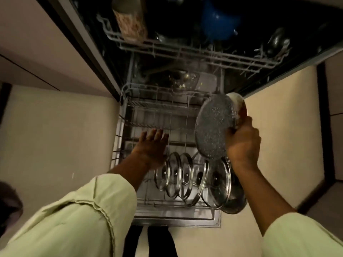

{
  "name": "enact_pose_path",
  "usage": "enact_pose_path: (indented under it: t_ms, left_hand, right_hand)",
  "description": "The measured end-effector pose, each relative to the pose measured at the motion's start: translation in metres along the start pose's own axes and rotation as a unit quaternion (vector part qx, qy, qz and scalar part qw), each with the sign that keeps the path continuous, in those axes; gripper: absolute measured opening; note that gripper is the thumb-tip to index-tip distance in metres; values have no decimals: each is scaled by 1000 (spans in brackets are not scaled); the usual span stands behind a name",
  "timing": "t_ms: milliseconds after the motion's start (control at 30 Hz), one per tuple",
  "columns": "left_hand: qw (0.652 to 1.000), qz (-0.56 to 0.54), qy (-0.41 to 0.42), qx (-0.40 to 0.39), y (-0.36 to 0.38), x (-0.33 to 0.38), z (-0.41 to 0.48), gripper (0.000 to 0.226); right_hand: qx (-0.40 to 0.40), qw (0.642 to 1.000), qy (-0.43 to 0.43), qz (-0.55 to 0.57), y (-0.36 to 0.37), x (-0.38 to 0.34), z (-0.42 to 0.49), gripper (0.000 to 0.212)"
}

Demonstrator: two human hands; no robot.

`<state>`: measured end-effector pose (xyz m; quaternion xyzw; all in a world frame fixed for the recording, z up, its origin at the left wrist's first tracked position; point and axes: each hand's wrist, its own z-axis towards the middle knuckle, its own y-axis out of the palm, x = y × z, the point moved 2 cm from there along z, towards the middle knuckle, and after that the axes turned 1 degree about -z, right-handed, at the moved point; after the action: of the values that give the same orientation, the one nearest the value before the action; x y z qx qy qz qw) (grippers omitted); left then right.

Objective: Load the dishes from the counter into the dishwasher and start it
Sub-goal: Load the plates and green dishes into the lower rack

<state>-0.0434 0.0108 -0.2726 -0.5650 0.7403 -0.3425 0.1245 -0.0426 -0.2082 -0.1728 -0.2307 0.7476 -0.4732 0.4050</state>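
Pale green sleeves (89, 210) frame the right hand (243, 143) gripping a tilted speckled grey pan (213, 125), glass lids (185, 177) racked just below that grip, left hand (150, 147) straight-fingered over the lower rack (163, 108) alongside.

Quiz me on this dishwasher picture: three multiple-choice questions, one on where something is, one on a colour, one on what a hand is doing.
1. Where do the glass lids stand? A) on the floor B) in the lower rack C) on a counter
2. What colour is the bowl in the upper rack? A) red B) blue C) yellow
3. The right hand: A) hangs empty B) presses a button C) grips a speckled pan

Answers: B, they stand on edge in it; B, it shows deep blue; C, it clasps the pan's edge.
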Motion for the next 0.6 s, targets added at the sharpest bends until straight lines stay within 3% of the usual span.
enact_pose_path:
  t_ms: [100,200,333,600]
  left_hand:
    - [1000,16,13,4,15,4,50,77]
    - [999,28,22,18,26,12,100,79]
    - [999,27,31,31,39,23,145,81]
    - [999,26,19,-6,59,30,179,84]
  right_hand:
    - [17,998,-55,-22,26,8,18,53]
    - [55,994,-82,-54,49,23,33,50]
    - [87,992,-59,-74,62,44,48,38]
    - [100,993,-21,-64,74,52,69,49]
